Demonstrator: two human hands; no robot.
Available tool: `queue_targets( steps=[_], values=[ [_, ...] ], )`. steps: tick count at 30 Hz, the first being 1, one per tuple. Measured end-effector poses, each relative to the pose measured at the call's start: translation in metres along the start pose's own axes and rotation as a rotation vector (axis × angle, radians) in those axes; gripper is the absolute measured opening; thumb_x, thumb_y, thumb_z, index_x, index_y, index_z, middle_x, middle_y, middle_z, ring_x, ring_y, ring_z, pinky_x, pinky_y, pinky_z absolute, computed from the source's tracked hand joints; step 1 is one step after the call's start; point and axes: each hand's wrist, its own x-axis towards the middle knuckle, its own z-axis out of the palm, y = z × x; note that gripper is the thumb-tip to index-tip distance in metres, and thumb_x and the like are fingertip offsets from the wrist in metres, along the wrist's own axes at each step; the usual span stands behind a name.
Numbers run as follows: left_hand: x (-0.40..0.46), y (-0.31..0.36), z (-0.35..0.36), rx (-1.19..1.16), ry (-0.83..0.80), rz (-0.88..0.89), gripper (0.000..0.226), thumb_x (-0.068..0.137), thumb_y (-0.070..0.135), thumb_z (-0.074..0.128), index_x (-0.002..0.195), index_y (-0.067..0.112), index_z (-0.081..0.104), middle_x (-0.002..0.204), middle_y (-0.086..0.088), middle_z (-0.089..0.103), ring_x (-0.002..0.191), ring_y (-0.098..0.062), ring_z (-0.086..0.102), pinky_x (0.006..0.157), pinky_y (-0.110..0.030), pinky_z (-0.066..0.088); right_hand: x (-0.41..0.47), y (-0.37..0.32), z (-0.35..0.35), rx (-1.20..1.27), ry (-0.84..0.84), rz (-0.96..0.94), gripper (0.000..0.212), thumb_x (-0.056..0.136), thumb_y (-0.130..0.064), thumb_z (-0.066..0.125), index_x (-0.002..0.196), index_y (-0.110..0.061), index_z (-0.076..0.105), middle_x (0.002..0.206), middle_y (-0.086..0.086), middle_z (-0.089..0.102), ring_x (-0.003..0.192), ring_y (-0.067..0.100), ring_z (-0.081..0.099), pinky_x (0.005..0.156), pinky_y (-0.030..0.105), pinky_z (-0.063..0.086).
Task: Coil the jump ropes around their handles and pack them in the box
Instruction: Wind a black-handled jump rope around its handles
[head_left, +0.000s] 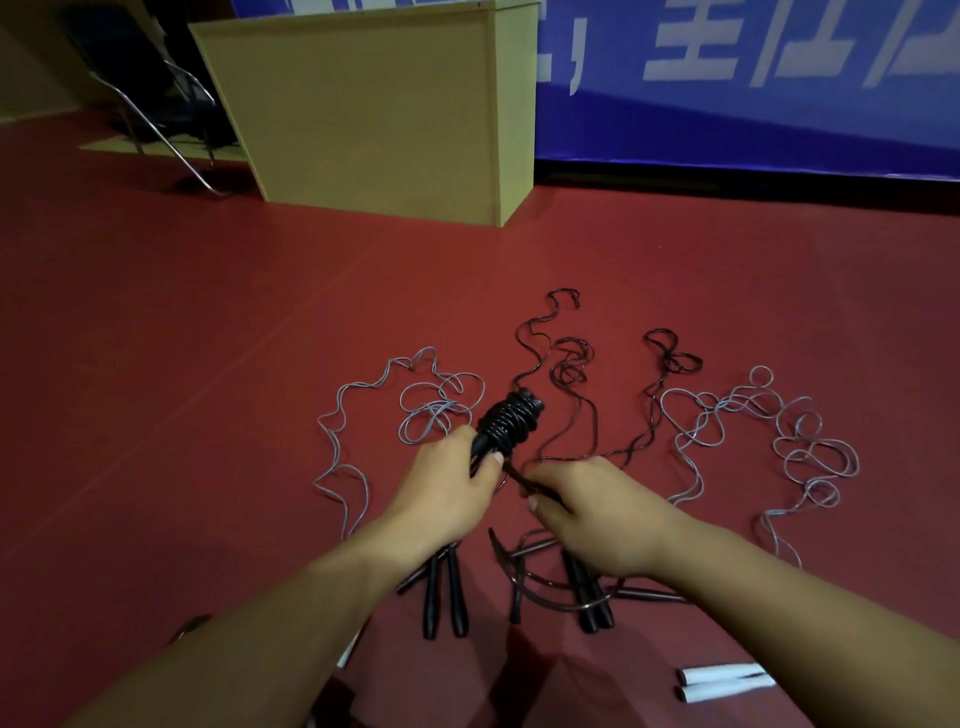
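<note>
Though banner (727, 78) writing unreadable, left grip (447, 493) round coiled black handles (506, 428), right grip (597, 512) pinching rope (519, 478).

The left hand (451, 488) is covering the lower part of the coiled black handles (506, 426). The right hand (597, 512) is hiding where its pinched black cord (519, 478) ends. The banner (753, 78) lettering is running off the top edge.

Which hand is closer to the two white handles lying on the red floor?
Right. The right hand is above and left of the two white handles, pinching black rope. The left hand is farther left, gripping the black coiled handles.
</note>
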Motion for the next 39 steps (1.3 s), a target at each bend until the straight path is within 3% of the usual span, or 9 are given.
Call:
queue_targets(
  steps=[3, 11, 19, 24, 26, 29, 32, 36, 39],
  values=[
    [-0.001, -0.002, -0.001, 0.081, -0.023, 0.049, 0.018, 0.094, 0.038, 0.055, 0.098, 0.020, 0.055, 0.087, -0.006, 0.066, 0.085, -0.032, 0.061, 0.064, -0.033, 0.040, -0.001, 0.004, -0.004, -0.028, 0.026, 0.026, 0.025, 0.090, -0.038, 0.042, 0.091, -0.019, 0.058, 0.075, 0.002, 0.061, 0.076, 0.030, 0.056, 0.070, 0.040, 0.049],
    [0.002, -0.006, -0.005, 0.199, -0.026, 0.081, 0.017, 0.093, 0.039, 0.056, 0.095, 0.022, 0.053, 0.085, -0.004, 0.061, 0.087, -0.033, 0.061, 0.064, -0.029, 0.034, -0.009, -0.001, -0.016, -0.111, -0.013, 0.066, 0.025, 0.093, -0.034, 0.050, 0.086, -0.014, 0.062, 0.082, 0.009, 0.066, 0.081, 0.029, 0.057, 0.066, 0.034, 0.040],
    [-0.006, 0.002, -0.005, 0.359, -0.231, 0.165, 0.016, 0.091, 0.036, 0.058, 0.102, 0.023, 0.058, 0.102, -0.010, 0.066, 0.097, -0.037, 0.062, 0.067, -0.031, 0.039, -0.011, 0.001, -0.018, -0.065, 0.055, 0.042, 0.012, 0.096, -0.033, 0.050, 0.092, -0.024, 0.057, 0.072, -0.010, 0.050, 0.086, 0.027, 0.058, 0.065, 0.031, 0.033],
    [-0.018, 0.022, -0.012, 0.415, -0.312, 0.346, 0.020, 0.091, 0.038, 0.059, 0.107, 0.027, 0.058, 0.105, -0.008, 0.067, 0.101, -0.036, 0.061, 0.071, -0.034, 0.044, -0.009, 0.010, -0.023, -0.067, 0.182, -0.016, 0.011, 0.095, -0.032, 0.049, 0.085, -0.028, 0.046, 0.081, -0.009, 0.052, 0.087, 0.027, 0.057, 0.073, 0.039, 0.045],
    [-0.021, 0.026, -0.014, 0.402, -0.347, 0.404, 0.023, 0.090, 0.038, 0.060, 0.110, 0.030, 0.058, 0.103, -0.005, 0.067, 0.100, -0.035, 0.062, 0.073, -0.036, 0.049, -0.008, 0.013, -0.026, -0.093, 0.178, -0.038, 0.007, 0.094, -0.038, 0.050, 0.091, -0.031, 0.050, 0.084, -0.010, 0.054, 0.089, 0.026, 0.059, 0.075, 0.041, 0.048],
    [-0.026, 0.026, -0.016, 0.339, -0.447, 0.451, 0.020, 0.089, 0.038, 0.062, 0.108, 0.035, 0.058, 0.092, 0.004, 0.066, 0.090, -0.027, 0.062, 0.075, -0.037, 0.052, -0.011, 0.017, -0.035, -0.114, 0.177, 0.048, 0.024, 0.086, -0.054, 0.058, 0.095, -0.032, 0.060, 0.078, -0.014, 0.055, 0.086, 0.021, 0.061, 0.072, 0.037, 0.049],
    [-0.028, 0.024, -0.016, 0.281, -0.534, 0.469, 0.011, 0.089, 0.037, 0.063, 0.098, 0.036, 0.057, 0.075, 0.013, 0.057, 0.075, -0.014, 0.054, 0.072, -0.033, 0.050, -0.013, 0.023, -0.046, -0.138, 0.157, 0.178, 0.036, 0.071, -0.065, 0.068, 0.084, -0.032, 0.066, 0.071, -0.016, 0.058, 0.079, 0.013, 0.059, 0.068, 0.031, 0.048],
    [-0.027, 0.022, -0.019, 0.188, -0.635, 0.430, 0.017, 0.091, 0.032, 0.063, 0.079, 0.034, 0.051, 0.069, 0.012, 0.055, 0.065, -0.002, 0.051, 0.061, -0.025, 0.038, -0.015, 0.033, -0.049, 0.056, 0.105, 0.190, 0.023, 0.076, -0.046, 0.075, 0.071, -0.026, 0.065, 0.064, -0.007, 0.065, 0.064, 0.008, 0.059, 0.058, 0.020, 0.044],
    [-0.026, 0.021, -0.023, 0.135, -0.682, 0.401, 0.027, 0.093, 0.027, 0.063, 0.073, 0.039, 0.050, 0.067, 0.014, 0.053, 0.063, 0.001, 0.049, 0.059, -0.017, 0.035, -0.018, 0.029, -0.048, 0.315, 0.050, 0.184, 0.016, 0.089, -0.026, 0.067, 0.080, -0.014, 0.064, 0.055, -0.004, 0.060, 0.050, 0.012, 0.060, 0.053, 0.021, 0.048]
  ],
)
